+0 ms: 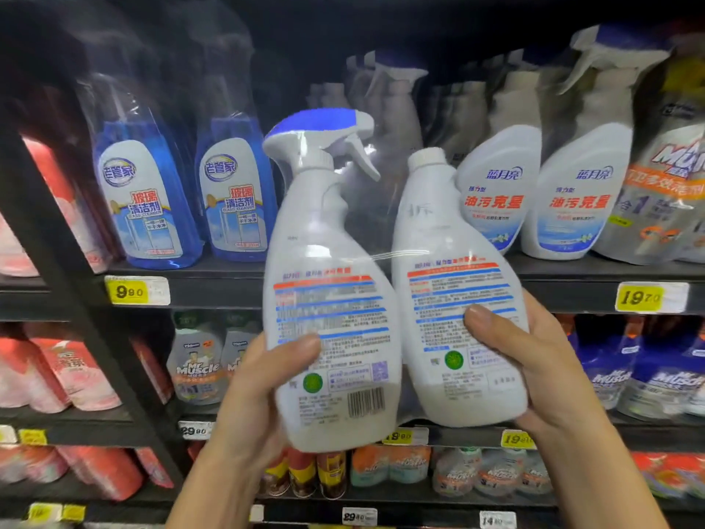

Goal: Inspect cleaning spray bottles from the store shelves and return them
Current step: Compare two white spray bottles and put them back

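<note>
2 white bottles sit centre frame, held up in front of the shelves, back labels toward the camera. The spray bottle (328,299) at centre left has a blue-topped trigger head. The capped bottle (457,299) just beside it at centre right has a plain white screw cap and no trigger. They touch side by side and look bound in clear film as 1 pack, though I can't confirm that.

The left hand (259,387), lower centre left, grips the spray bottle's base, thumb across the label. The right hand (534,360), lower centre right, grips the capped bottle's base, thumb on its label.

Step in hand, as I judge it, is inspection: reading the back text and barcode. The return is not yet done.

Behind them, at upper right, matching white bottles (496,192) stand front-out on the top shelf (229,288), above a yellow 19.70 tag (652,297). Blue glass cleaner bottles (145,200) stand at upper left over a 9.80 tag (137,290).

The next move probably calls for turning the pack front-out, lifting it to the gap left of the matching white bottles, and setting it upright. The trigger head needs to clear the shelf above and the neighbouring bottles.
</note>
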